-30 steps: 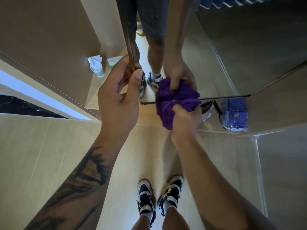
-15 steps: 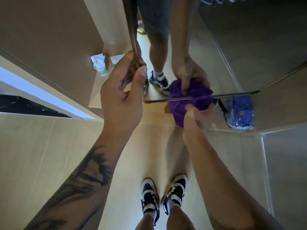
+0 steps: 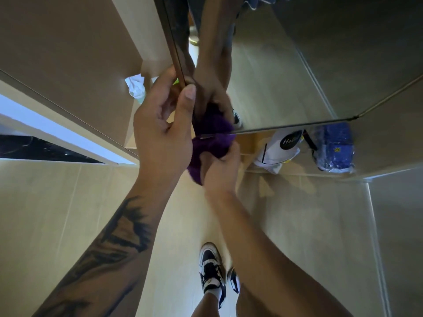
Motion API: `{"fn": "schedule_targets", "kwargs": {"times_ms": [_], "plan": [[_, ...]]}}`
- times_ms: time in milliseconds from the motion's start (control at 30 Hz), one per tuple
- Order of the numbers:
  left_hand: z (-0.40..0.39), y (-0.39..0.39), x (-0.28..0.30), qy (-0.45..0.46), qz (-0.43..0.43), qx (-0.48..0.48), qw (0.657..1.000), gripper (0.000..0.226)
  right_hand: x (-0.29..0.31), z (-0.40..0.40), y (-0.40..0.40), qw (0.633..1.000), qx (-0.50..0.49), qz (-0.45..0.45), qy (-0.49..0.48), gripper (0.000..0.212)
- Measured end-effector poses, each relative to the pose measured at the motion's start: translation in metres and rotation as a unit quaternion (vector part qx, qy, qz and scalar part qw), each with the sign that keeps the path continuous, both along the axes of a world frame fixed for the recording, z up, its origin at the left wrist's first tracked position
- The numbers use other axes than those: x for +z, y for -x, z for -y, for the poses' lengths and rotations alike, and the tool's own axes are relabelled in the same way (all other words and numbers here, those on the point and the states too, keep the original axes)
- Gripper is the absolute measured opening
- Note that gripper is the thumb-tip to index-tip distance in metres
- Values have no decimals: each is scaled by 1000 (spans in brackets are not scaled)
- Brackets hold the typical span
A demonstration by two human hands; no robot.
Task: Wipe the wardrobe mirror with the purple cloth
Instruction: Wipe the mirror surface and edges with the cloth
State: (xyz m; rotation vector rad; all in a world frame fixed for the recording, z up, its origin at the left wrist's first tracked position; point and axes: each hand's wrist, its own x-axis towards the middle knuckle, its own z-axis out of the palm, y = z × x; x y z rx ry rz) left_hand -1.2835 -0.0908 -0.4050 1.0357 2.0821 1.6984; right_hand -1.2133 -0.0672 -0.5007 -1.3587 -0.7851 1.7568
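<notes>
My left hand (image 3: 160,131) grips the wardrobe mirror (image 3: 286,72) by its edge at eleven o'clock, my right hand (image 3: 220,167) bunches the purple cloth (image 3: 211,145) against its bottom corner, so I'd steady the door and press flat along the rim.

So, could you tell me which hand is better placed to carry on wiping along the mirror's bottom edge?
Right. The right hand grips the purple cloth against the mirror; the left hand grips the door edge.
</notes>
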Motion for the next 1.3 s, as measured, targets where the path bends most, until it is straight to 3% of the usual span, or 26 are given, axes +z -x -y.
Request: {"fn": "schedule_targets", "kwargs": {"times_ms": [200, 367, 467, 633, 733, 833, 967, 1067, 1100, 1167, 1200, 1300], "plan": [[2, -4, -2, -15, 6, -1, 1000, 31, -1, -46, -56, 993, -78, 75, -56, 49], [1, -7, -2, -22, 32, 9, 999, 37, -15, 4, -6, 994, 75, 53, -64, 55], [1, -7, -2, -10, 28, 8, 1000, 39, -6, 28, 20, 992, 100, 52, -60, 49], [1, -4, 0, -19, 41, 10, 999, 36, -6, 0, -6, 999, 20, 13, -40, 53], [3, -5, -3, -17, 32, 4, 999, 31, -11, -38, -50, 990, -55, 108, -76, 47], [3, -8, -2, -21, 13, 7, 1000, 31, -11, -59, -73, 984, -88, 130, -86, 50], [1, -9, -2, -25, 19, 7, 999, 30, -1, -29, -34, 995, -32, 70, -60, 48], [2, -9, -3, -16, -9, -5, 1000, 28, 7, 5, -1, 998, 55, -6, 6, 20], [2, -9, -2, -11, -19, -4, 1000, 28, 6, 13, 5, 998, 50, -24, 14, 28], [2, -9, -1, -5, -26, 6, 1000, 28, 6, 14, 2, 997, 80, 10, 5, 26], [3, -8, -1, -5, -16, 6, 1000, 25, 6, 8, -4, 999, 30, -35, 21, 30], [6, -6, 0, 1, 1, -9, 1000, 21, 8, -29, -36, 995, -91, 1, -49, 38]]}}
